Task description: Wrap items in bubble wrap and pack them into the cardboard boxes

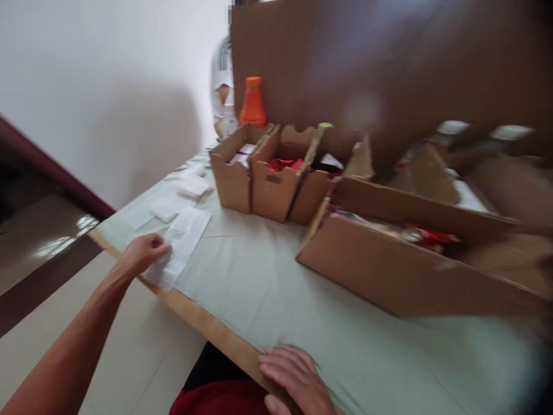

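My left hand (147, 253) is closed, thumb and fingers pinched together at the left edge of a translucent bubble-wrap bag (185, 239). That bag lies flat on the table, near its left end. Behind it are more pieces of white, see-through wrapping (192, 183), partly overlapping. My right hand (296, 377) rests flat over the table's front edge, fingers stretched out and holding nothing. A pale green cloth (242, 271) covers the tabletop under both hands.
Open cardboard boxes (235, 187) with small packets stand in a row at the back. A longer cardboard box (389, 268) stands at right. An orange bottle (253, 104) rises behind them, before a brown panel (345, 63). A person's white sleeve (222, 72) shows beyond.
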Available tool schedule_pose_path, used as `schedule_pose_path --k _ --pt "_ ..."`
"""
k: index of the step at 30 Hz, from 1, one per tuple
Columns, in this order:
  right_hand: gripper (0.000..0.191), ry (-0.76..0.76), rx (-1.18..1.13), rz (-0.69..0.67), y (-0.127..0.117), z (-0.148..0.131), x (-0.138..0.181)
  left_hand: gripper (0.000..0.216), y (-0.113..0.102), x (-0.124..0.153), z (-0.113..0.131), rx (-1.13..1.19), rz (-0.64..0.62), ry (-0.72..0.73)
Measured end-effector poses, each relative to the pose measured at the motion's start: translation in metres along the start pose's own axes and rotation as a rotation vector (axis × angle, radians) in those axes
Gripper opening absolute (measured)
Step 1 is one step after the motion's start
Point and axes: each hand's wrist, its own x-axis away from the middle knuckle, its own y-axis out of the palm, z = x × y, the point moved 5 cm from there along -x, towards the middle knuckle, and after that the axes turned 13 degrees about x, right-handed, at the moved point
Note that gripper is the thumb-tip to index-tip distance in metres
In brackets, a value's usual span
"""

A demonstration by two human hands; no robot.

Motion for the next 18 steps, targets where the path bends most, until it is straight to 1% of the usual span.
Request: schedule_pose_path --k 2,4,7,9,11,12,13,15,16,17,18 --pt "0.041 0.032 -0.014 0.021 -0.009 -0.006 -0.002 0.03 0.003 0.011 0.005 0.083 -0.028 0.054" --pt "0.039 0.095 -0.027 0.033 -0.015 -0.012 -0.005 0.039 0.01 0.025 0.015 0.323 -0.097 0.069" --pt "0.034 0.234 -0.087 0.025 -0.017 -0.02 -0.007 0.042 0.028 0.057 0.043 0.708 -0.296 0.049" --pt "0.031 0.374 -0.161 0.025 -0.016 -0.019 -0.008 0.044 0.044 0.082 0.067 0.885 -0.436 0.047" --pt "0.033 0.527 -0.292 0.032 -0.013 -0.016 -0.009 0.048 0.061 0.108 0.088 1.046 -0.573 0.051" --pt "0.038 0.58 -0.393 0.038 -0.011 -0.015 -0.01 0.049 0.069 0.121 0.096 1.119 -0.627 0.053" --pt "0.046 0.612 -0.513 0.053 -0.01 -0.015 -0.011 0.049 0.078 0.133 0.101 1.18 -0.678 0.048" --pt "0.061 0.632 -0.75 0.106 -0.012 -0.015 -0.015 0.05 0.094 0.157 0.104 1.259 -0.755 0.016" --pt "0.065 0.644 -0.827 0.151 -0.015 -0.014 -0.016 0.051 0.101 0.167 0.102 1.275 -0.79 -0.01" --pt "0.065 0.665 -0.86 0.2 -0.019 -0.013 -0.017 0.052 0.108 0.177 0.099 1.277 -0.824 -0.038" --pt "0.062 0.696 -0.845 0.243 -0.024 -0.01 -0.017 0.053 0.113 0.185 0.096 1.267 -0.854 -0.064"
